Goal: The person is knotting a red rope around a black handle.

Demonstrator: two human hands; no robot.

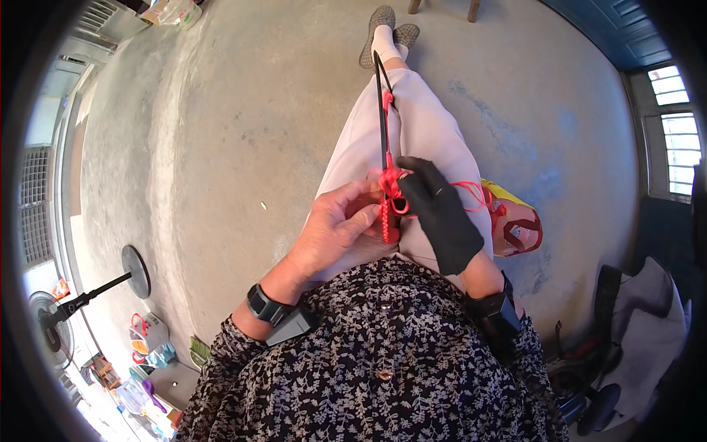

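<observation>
A red knotted cord lies over my lap, with a braided tail hanging below the knot. My left hand, bare, pinches the knotwork from its left side between thumb and fingers. On the other side my right hand, in a black glove, has its curled fingers closed at the knot; the fingertips are partly hidden. Thin loose red strands trail out to the right of the glove. From the knot a black band runs up between my legs toward my ankles, with another red piece along it.
A yellow and red bag stands on the floor beside my right leg. To the left are a fan and a round black base on a pole. A grey-covered object is at the lower right. Wooden legs show at the top.
</observation>
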